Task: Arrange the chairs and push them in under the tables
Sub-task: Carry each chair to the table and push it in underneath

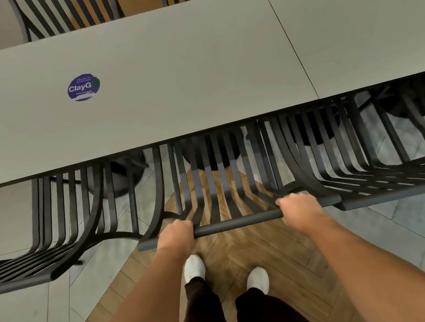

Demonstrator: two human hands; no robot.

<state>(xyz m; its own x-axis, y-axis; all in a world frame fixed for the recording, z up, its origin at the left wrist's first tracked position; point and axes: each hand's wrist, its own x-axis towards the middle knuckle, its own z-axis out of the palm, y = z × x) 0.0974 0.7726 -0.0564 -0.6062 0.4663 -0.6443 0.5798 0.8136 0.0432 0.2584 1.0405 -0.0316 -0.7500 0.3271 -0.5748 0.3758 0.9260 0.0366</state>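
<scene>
A black slatted metal chair (221, 187) stands in front of me, its seat tucked under the near edge of a long grey table (164, 84). My left hand (176, 234) grips the left part of the chair's top rail (238, 224), fingers curled over it. My right hand (298, 208) grips the same rail further right. Both arms are stretched forward. The chair's seat and legs are mostly hidden under the tabletop.
Matching black chairs stand on either side, one at the left (57, 231) and one at the right (374, 161), both under the table edge. More chairs (68, 10) line the far side. A blue round sticker (83, 87) lies on the table. My white shoes (194, 268) stand on herringbone wood flooring.
</scene>
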